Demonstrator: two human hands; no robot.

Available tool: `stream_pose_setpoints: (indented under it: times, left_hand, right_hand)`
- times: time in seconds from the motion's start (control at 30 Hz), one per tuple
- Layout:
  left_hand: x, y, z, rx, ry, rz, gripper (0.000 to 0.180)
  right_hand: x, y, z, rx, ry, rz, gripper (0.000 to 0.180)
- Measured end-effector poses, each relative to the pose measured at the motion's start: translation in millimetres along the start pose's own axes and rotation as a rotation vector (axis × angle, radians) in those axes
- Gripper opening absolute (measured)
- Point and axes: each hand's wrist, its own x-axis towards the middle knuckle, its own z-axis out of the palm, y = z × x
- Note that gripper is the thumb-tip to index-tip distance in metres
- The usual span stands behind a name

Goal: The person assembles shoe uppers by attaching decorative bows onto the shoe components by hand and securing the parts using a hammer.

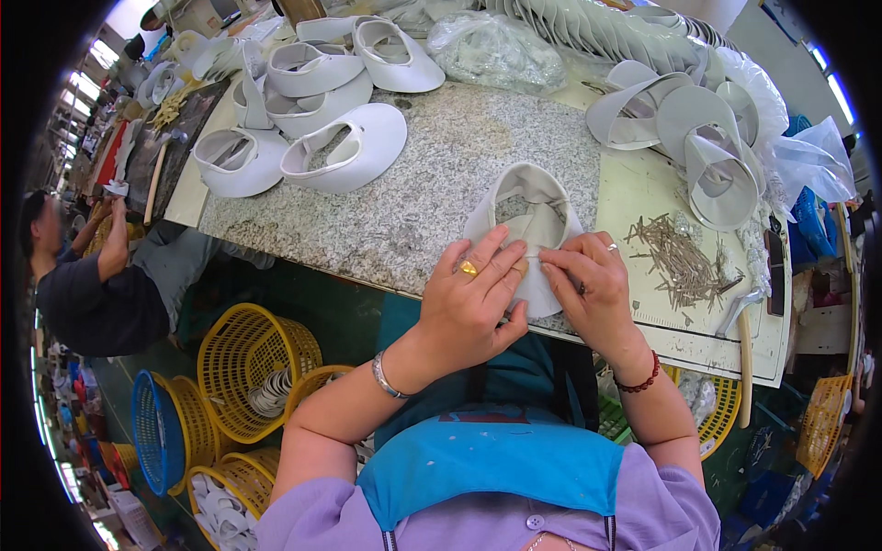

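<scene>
A pale grey sun visor [540, 296] lies at the front edge of the work table, its band loop pointing away from me. My left hand [476, 289] rests over the near left side of the band, fingers long and close together, holding it down. With thumb and forefinger, my right hand [588, 280] pinches the band's right side beside the left fingertips. Anything small between those fingertips is hidden. To the right is a heap of thin brownish metal pieces [678, 264]. A hammer [744, 349] with a wooden handle lies beyond it, overhanging the edge.
More visors [354, 156] stand at the back left, others [712, 138] at the right. A long nested stack [588, 37] and a clear plastic bag [496, 55] lie behind. Yellow baskets [241, 358] and a blue one [152, 427] stand on the floor. Another person [101, 285] works at left.
</scene>
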Motion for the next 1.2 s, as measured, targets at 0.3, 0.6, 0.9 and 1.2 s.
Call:
stream_pose_setpoints:
  times: [0.3, 0.6, 0.9, 1.2]
  left_hand:
    - [-2, 1, 3, 0.062, -0.009, 0.025, 0.034]
    - [4, -1, 3, 0.013, -0.012, 0.01, 0.036]
    - [1, 4, 11, 0.03, 0.03, -0.004, 0.036]
    - [-1, 1, 5, 0.056, 0.052, -0.017, 0.035]
  right_hand:
    - [-7, -7, 2, -0.12, 0.032, 0.009, 0.023]
    - [-15, -9, 6, -0.143, 0.078, 0.03, 0.024]
    - [-10, -7, 5, -0.092, 0.025, -0.033, 0.025]
    - [-26, 4, -34, -0.136, 0.03, 0.099, 0.038]
